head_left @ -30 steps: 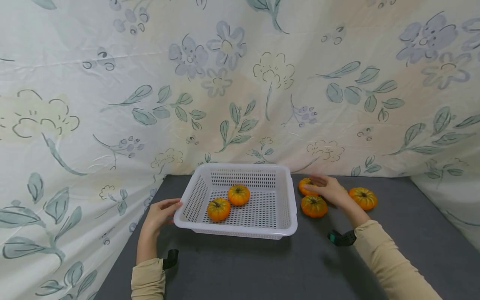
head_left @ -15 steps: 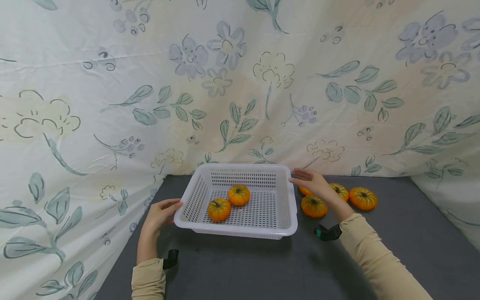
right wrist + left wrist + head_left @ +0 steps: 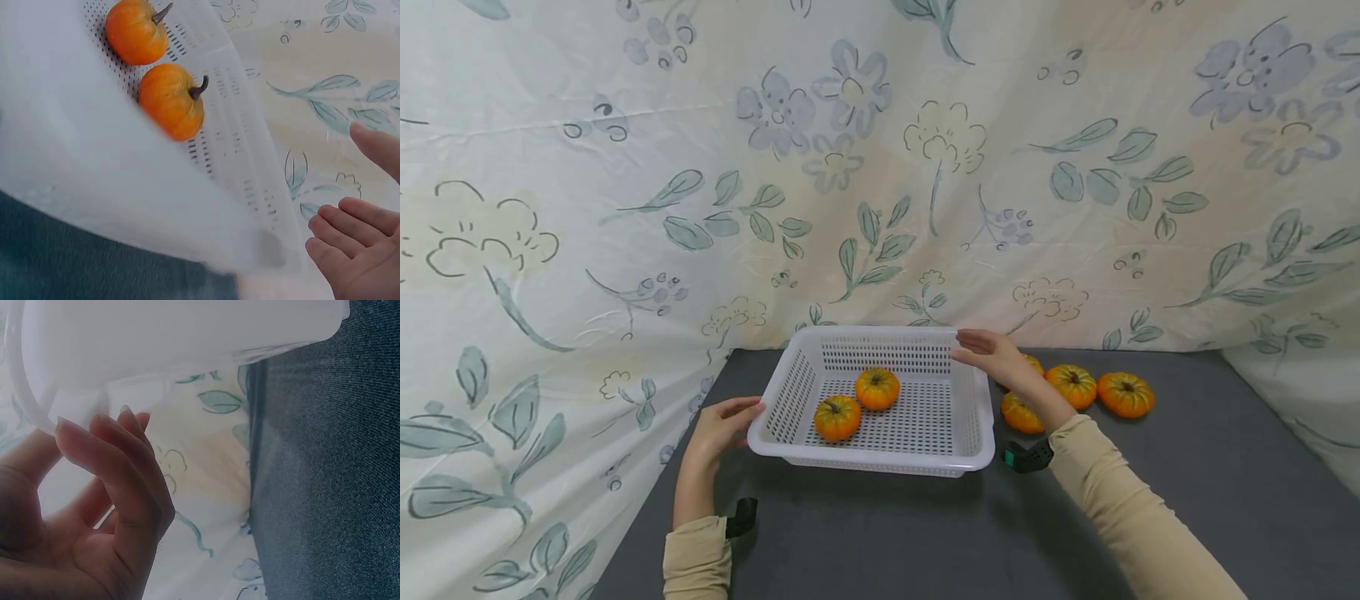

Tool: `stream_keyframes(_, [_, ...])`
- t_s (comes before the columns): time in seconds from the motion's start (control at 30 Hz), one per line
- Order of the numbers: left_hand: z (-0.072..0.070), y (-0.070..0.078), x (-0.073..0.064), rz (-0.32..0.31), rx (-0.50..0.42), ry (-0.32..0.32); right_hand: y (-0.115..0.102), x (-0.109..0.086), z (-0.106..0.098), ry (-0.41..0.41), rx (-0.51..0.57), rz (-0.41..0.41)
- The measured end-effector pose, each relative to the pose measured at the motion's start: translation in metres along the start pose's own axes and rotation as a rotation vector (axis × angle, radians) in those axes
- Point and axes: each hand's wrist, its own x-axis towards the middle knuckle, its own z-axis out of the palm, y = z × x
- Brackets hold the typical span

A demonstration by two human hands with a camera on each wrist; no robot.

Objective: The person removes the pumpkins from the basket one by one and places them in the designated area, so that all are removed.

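A white perforated plastic basket (image 3: 872, 461) stands on the dark table with two small orange pumpkins, one pumpkin (image 3: 837, 419) nearer the front and another pumpkin (image 3: 877, 390) behind it. My left hand (image 3: 718, 429) pinches the basket's left rim; in the left wrist view, thumb and curled fingers (image 3: 128, 469) meet at the white rim. At the basket's far right corner, my right hand (image 3: 998, 360) overlaps the rim. Its palm (image 3: 375, 269) and straight fingers show nothing held in the right wrist view, with thumb spread away.
Right of the basket lie several more pumpkins, among them one pumpkin (image 3: 1071, 387) beside my right forearm and another pumpkin (image 3: 1126, 395) farthest right. My right arm partly covers the nearer ones. A flower-printed cloth (image 3: 865, 167) hangs behind the dark table (image 3: 880, 542).
My right hand has moved left from above the loose pumpkins to the basket's right rim, uncovering a pumpkin it had hidden. My left hand stays at the left rim.
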Motion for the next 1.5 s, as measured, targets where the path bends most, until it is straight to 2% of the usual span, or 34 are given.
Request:
stream_keyframes(0.1, [0.000,0.000,0.000,-0.002,0.002,0.000,-0.005,0.003,0.004,0.005,0.022,0.021])
stream_keyframes(0.3, [0.000,0.000,0.000,0.000,0.007,-0.003,-0.014,0.010,0.010,-0.004,0.067,0.012])
stream_keyframes(0.67, [0.001,0.002,0.002,-0.004,0.003,-0.009,-0.017,0.023,0.026,-0.022,0.162,0.038])
stream_keyframes(0.93, [0.001,0.002,0.000,0.002,-0.003,-0.009,-0.014,0.035,0.041,-0.020,0.183,0.091])
stream_keyframes(1.2, [0.001,0.003,-0.001,-0.005,0.003,-0.003,-0.012,0.048,0.055,0.007,0.155,0.156])
stream_keyframes(1.5, [0.000,0.003,-0.001,-0.004,-0.007,-0.006,-0.004,0.055,0.067,-0.038,0.122,0.187])
